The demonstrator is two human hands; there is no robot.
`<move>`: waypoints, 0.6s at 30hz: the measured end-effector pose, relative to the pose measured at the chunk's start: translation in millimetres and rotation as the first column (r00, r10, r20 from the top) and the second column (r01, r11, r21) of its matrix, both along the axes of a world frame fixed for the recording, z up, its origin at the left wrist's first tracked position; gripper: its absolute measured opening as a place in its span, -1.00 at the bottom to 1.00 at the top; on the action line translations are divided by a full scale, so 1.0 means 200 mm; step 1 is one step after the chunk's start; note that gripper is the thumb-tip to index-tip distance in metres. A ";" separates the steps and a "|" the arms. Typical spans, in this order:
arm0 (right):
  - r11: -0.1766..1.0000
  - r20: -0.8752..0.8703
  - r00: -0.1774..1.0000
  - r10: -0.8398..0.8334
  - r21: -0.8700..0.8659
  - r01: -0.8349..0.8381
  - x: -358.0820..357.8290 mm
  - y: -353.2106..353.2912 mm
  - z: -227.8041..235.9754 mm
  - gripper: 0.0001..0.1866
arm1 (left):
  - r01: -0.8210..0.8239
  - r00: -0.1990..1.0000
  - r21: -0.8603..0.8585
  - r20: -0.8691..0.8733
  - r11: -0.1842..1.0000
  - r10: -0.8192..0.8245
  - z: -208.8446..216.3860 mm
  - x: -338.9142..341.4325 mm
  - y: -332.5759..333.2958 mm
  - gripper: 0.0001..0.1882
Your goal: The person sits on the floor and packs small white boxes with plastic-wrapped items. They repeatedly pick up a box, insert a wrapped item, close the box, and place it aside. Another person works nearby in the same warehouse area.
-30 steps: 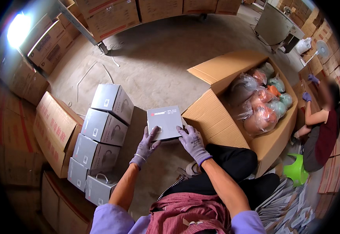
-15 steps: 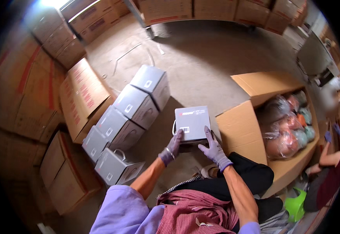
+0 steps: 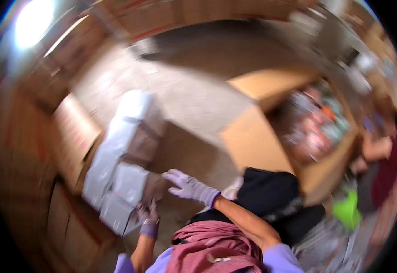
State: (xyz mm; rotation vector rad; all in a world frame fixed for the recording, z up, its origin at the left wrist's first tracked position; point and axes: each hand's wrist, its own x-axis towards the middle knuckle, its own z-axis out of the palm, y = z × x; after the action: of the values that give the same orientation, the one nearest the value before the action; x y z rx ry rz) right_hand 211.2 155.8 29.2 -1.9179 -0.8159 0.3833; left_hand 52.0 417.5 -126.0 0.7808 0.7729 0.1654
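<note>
Several grey cartons [image 3: 116, 145] stand packed together in rows at the left on the floor. One grey carton [image 3: 131, 183] sits at the right side of the group, near both hands. My left hand [image 3: 148, 217], in a lilac-grey glove, is beside the nearest grey carton [image 3: 119, 214], fingers apart and blurred; whether it touches the carton I cannot tell. My right hand [image 3: 187, 187], gloved alike, reaches left with outstretched fingers just right of the carton and holds nothing.
An open cardboard box [image 3: 257, 141] at the right holds plastic-wrapped pink, orange and green round items [image 3: 319, 120]. Large brown cartons [image 3: 21, 141] are stacked at the left. A bright green object [image 3: 346, 209] and another person [image 3: 380, 159] are at the far right.
The grey carton has moved left and down from between my hands to the group of cartons. My hands have let go of it, and the view has shifted.
</note>
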 end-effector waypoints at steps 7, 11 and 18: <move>0.429 0.385 0.341 -0.858 0.170 0.887 -0.51 -1.34 0.84 -0.59 | 0.596 0.800 0.021 0.076 0.803 -0.595 0.60 0.32 -0.76 -0.57; -0.355 0.071 -0.399 -0.914 0.335 0.873 -1.20 -1.80 0.65 -0.67 | 0.666 0.548 0.558 0.086 0.496 -0.832 1.04 0.79 -1.43 -0.64; -0.717 -0.197 -0.732 -0.652 -0.152 0.680 -2.15 -1.58 -0.34 -0.71 | 0.406 -0.178 0.907 -0.043 -0.113 -0.983 1.00 1.11 -2.51 -0.62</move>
State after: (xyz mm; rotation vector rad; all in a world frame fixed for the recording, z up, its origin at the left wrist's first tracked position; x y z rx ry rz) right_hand -219.2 -160.5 -39.6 -1.3751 1.6402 -0.8369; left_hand 274.7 -83.8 74.1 1.7055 -1.0012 -0.5595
